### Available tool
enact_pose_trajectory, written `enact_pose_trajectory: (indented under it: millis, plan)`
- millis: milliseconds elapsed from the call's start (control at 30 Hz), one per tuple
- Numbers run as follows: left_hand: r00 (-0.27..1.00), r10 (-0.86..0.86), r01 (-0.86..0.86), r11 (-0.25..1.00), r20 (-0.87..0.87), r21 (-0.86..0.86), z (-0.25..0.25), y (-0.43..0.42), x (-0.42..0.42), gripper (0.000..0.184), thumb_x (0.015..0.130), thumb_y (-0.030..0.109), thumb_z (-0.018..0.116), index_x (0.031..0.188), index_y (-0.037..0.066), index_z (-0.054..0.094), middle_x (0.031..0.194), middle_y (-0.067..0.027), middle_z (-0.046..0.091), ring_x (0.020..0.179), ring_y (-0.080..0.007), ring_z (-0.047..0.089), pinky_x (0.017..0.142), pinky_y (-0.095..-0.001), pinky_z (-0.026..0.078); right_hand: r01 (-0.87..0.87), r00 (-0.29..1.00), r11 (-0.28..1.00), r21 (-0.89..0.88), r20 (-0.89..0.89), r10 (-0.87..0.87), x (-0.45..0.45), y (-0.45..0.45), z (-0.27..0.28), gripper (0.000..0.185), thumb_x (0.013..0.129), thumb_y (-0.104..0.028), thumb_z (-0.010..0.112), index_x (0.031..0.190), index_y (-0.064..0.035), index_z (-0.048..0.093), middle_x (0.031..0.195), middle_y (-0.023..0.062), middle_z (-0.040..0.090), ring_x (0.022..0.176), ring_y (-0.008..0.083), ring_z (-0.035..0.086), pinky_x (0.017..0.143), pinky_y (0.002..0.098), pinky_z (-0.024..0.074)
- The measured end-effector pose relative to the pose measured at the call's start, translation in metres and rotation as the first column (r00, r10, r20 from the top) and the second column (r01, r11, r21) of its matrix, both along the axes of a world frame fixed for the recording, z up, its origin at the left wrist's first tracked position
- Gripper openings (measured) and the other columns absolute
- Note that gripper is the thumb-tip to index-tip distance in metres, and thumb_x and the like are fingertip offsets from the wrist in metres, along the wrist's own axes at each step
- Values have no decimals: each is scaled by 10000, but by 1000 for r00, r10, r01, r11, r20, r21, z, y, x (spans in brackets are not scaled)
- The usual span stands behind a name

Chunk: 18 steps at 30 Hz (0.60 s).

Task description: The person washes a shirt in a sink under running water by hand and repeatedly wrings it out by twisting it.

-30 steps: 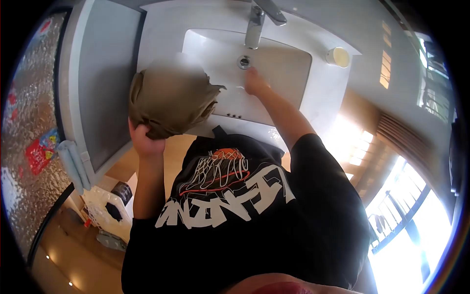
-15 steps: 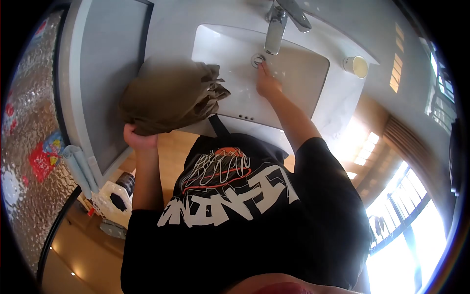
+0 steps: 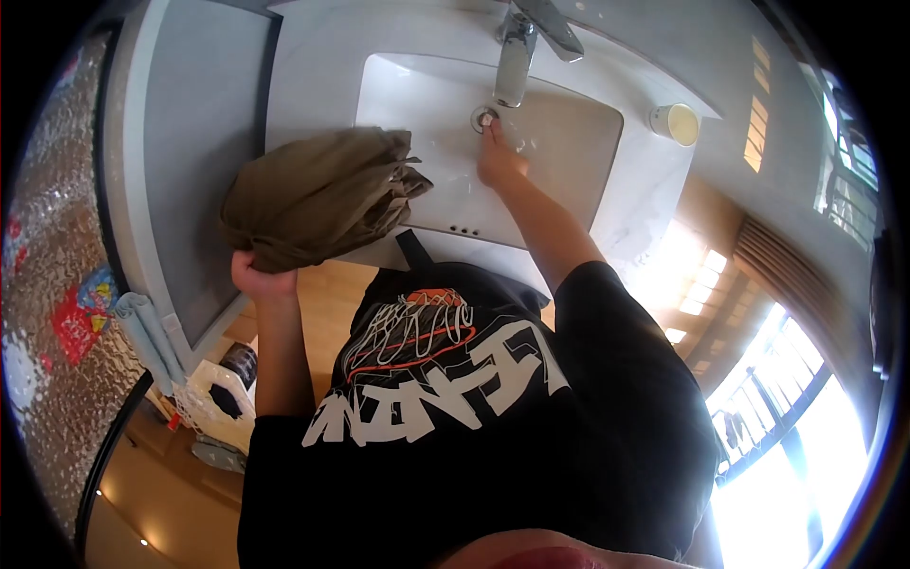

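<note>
Unreadable white lettering (image 3: 453,403) on shirt (image 3: 427,493)

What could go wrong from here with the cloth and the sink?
The brown cloth has loose folds at the sink, which might slip in and get wet. Only the left hand holds it, so it could sag or unfold. The right hand, down by the drain, might bump the faucet when lifted.

Your view is bright, with glare blowing out the window (image 3: 791,427) at lower right, sunlit stripes on the wall (image 3: 755,128), and fisheye-curved, blackened edges.
</note>
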State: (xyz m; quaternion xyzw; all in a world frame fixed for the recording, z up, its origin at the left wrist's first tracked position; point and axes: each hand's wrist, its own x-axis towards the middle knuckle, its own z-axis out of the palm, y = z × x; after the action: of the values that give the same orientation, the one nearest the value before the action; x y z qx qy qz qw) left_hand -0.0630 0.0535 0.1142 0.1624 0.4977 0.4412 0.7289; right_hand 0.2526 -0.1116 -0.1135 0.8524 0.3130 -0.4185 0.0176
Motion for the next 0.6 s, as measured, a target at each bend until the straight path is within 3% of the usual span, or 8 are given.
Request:
enact_pose_trajectory:
  millis: [367, 400, 467, 500, 567, 600]
  plan:
    - [997, -75, 75, 997, -13, 19, 6, -13, 10, 657, 789, 125, 408, 1430, -19, 411, 1508, -184, 404, 1409, -382, 357, 1175, -536, 283, -111, 993, 994, -16, -51, 110, 9, 26, 24, 841, 855, -106, 498, 1588, -172, 91, 1668, -69, 42, 1403, 253, 416, 1036, 462, 458]
    - [996, -91, 90, 996, 3, 6, 6, -16, 13, 650, 791, 124, 410, 1424, -24, 419, 1502, -180, 414, 1403, -379, 367, 1173, -534, 286, -108, 994, 993, 55, -27, 110, 12, 24, 14, 820, 857, -135, 517, 1583, -171, 136, 1659, -49, 102, 1363, 250, 462, 1011, 461, 469]
    - [882, -294, 304, 952, 368, 32, -13, -20, 18, 630, 798, 122, 415, 1410, -25, 438, 1479, -173, 444, 1383, -362, 399, 1169, -522, 298, -101, 995, 976, 192, 23, 99, 22, 15, -18, 785, 861, -195, 554, 1575, -169, 228, 1642, -9, 220, 1282, 243, 554, 962, 459, 492]
    - [761, -376, 400, 913, 529, 73, -13, -22, 31, 620, 801, 122, 417, 1403, -25, 448, 1467, -170, 460, 1373, -354, 415, 1167, -516, 304, 108, 989, 956, 272, -125, -76, 33, 9, -19, 691, 873, -222, 564, 1519, -148, 330, 1555, 22, 345, 1242, 234, 577, 941, 448, 504]
    - [949, -305, 314, 930, 74, -189, -2, -37, 82, 608, 819, 128, 391, 1409, -8, 450, 1469, -164, 464, 1370, -342, 424, 1155, -513, 328, 516, 826, 790, 332, -439, -355, 53, -6, -16, 540, 898, -277, 586, 1407, -106, 533, 1380, 84, 594, 1163, 218, 623, 898, 427, 528]
    - [924, -357, 375, 914, 134, -153, 10, -47, 110, 602, 829, 143, 397, 1409, -13, 444, 1468, -159, 464, 1361, -323, 433, 1159, -490, 329, 663, 718, 668, 337, -541, -439, 60, -13, 0, 468, 908, -300, 588, 1327, -90, 585, 1270, 82, 639, 1075, 196, 633, 871, 396, 535]
